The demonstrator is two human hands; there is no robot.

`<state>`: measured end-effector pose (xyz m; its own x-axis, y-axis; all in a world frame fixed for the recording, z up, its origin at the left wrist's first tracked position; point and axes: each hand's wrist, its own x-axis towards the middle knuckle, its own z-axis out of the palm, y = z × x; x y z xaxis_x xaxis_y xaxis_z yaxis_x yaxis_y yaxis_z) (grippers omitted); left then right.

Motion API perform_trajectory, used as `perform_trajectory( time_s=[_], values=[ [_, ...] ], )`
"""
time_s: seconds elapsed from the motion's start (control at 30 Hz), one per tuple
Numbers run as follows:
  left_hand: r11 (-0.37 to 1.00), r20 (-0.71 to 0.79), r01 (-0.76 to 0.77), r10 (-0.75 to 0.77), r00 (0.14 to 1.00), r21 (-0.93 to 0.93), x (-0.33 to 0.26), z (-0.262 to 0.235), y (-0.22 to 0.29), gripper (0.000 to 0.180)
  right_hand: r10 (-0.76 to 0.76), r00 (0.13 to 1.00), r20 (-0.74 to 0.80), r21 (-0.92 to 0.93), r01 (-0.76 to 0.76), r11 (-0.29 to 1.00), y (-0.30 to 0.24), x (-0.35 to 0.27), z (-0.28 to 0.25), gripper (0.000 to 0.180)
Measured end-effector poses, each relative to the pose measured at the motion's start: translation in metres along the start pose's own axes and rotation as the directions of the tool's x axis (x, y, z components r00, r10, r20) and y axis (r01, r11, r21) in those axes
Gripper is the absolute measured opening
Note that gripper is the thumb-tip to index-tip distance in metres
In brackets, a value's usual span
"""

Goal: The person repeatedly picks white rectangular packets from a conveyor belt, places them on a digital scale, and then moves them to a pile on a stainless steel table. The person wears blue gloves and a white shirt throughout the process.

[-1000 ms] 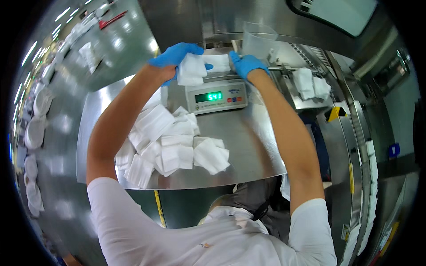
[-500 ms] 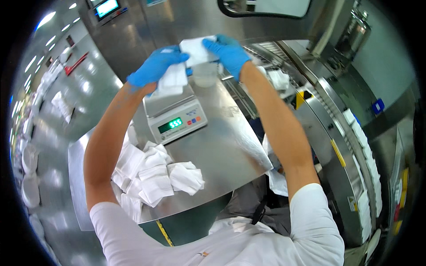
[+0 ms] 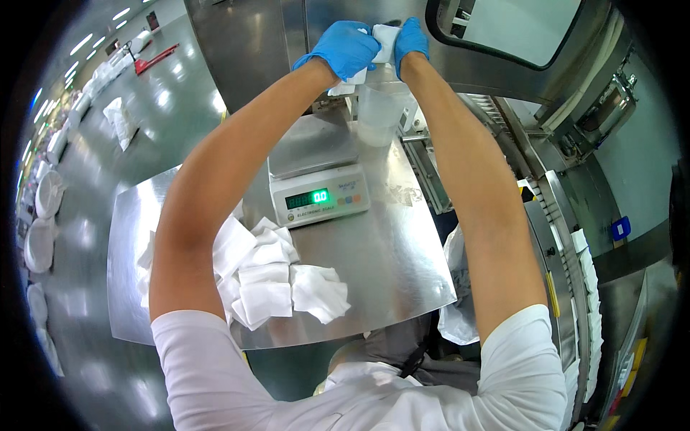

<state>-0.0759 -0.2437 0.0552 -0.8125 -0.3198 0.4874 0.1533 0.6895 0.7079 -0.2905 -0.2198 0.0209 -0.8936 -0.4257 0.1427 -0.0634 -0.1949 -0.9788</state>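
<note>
white pads (image 3: pixel 386 43) shifted past scale (image 3: pixel 320 195), in left hand (image 3: pixel 346 49), right hand (image 3: pixel 412 46)

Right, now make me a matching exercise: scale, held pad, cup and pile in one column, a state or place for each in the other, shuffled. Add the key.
Column one
1. Scale
2. Held pad
3. Cup
4. Pile

Column two
A. See-through
B. White and heaped on the table
C. Showing lit green digits
D. Between the left hand and the right hand

Pairs: 1-C, 2-D, 3-A, 4-B
</note>
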Motion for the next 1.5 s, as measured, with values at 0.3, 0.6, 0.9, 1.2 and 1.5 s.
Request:
perform_trajectory(
  time_s=[0.3,0.6,0.9,1.2,1.5],
  values=[
    [0.821,0.233,0.463,-0.405,0.884,-0.333,-0.067,-0.060,-0.017,0.023,-0.099,0.835,0.542,-0.524,0.427,0.737,-0.048,-0.092,-0.088,0.084],
    [0.686,0.424,0.719,-0.623,0.657,-0.106,-0.147,-0.113,-0.125,0.013,0.365,0.720,0.591,-0.807,0.527,0.266,0.017,-0.217,-0.183,0.074],
    [0.699,0.315,0.605,-0.516,0.796,-0.382,-0.170,-0.161,-0.103,0.029,0.282,0.816,0.504,-0.820,0.349,0.454,0.034,-0.216,-0.188,0.070],
    [0.592,0.238,0.764,-0.727,0.643,-0.255,-0.155,-0.118,-0.021,0.034,0.341,0.775,0.532,-0.783,0.298,0.547,0.056,-0.193,-0.132,0.081],
    [0.584,0.313,0.786,-0.722,0.617,-0.203,-0.150,-0.085,-0.025,0.044,0.212,0.824,0.525,-0.753,0.334,0.567,0.080,-0.200,-0.069,0.091]
  ],
)
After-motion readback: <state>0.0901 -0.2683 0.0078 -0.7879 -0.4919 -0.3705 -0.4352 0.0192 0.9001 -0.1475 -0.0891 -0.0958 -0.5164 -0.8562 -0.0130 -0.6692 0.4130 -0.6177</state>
